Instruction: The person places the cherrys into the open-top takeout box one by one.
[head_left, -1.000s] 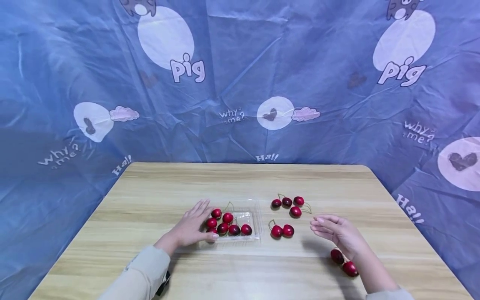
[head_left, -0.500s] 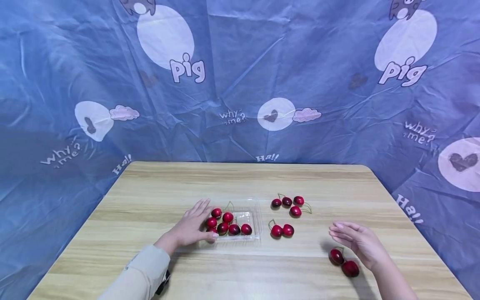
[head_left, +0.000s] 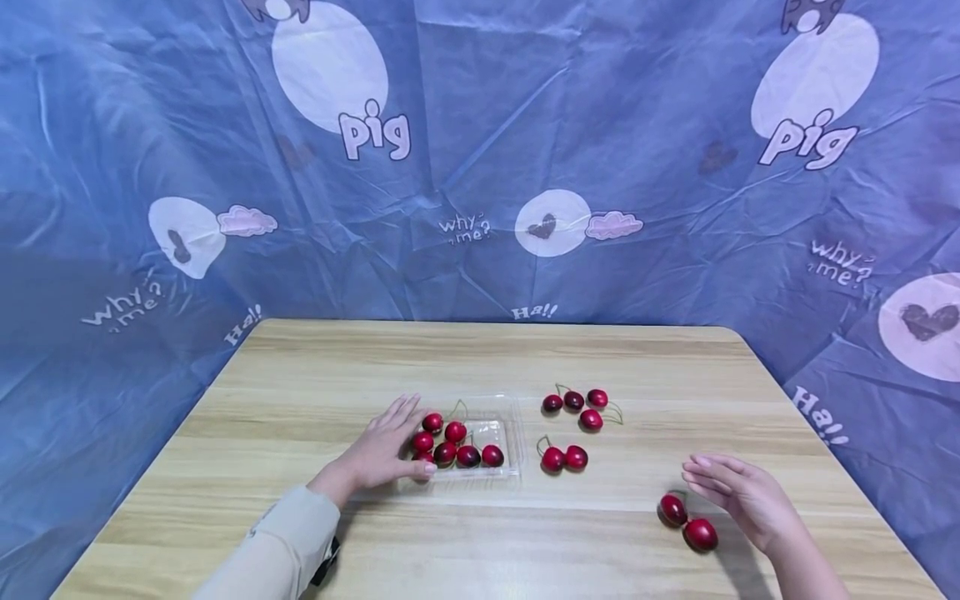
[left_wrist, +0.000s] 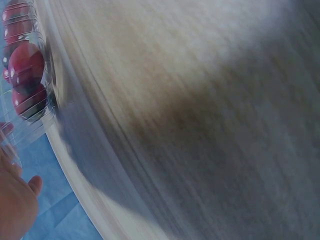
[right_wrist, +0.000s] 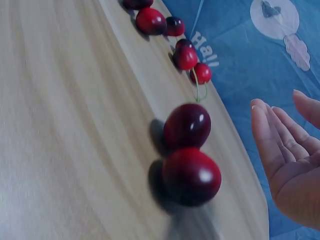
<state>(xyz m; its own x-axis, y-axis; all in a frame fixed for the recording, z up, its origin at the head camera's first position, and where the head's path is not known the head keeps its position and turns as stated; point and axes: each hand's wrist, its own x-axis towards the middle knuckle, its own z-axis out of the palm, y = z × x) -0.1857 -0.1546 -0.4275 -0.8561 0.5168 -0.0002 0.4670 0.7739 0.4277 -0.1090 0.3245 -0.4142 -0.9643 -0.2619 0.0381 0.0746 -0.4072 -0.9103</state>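
Observation:
In the head view, the left hand rests against the left end of a clear plastic container. Its fingers lie spread and fairly straight, with the thumb along the near corner. Several red cherries sit inside, and the hand partly covers one. On the right, the right hand hovers beside a pair of cherries on the table, fingers extended and holding nothing. The right wrist view shows that pair apart from the hand. In the left wrist view, cherries show through the container wall.
Right of the container, two joined cherries lie on the wooden table. Farther back are more stemmed cherries. A blue printed cloth hangs behind the table. A dark object shows beneath the left sleeve.
My right hand has moved right and toward the near side, from beside the middle cherries to the near-right pair, uncovering it. The left hand and container have stayed put.

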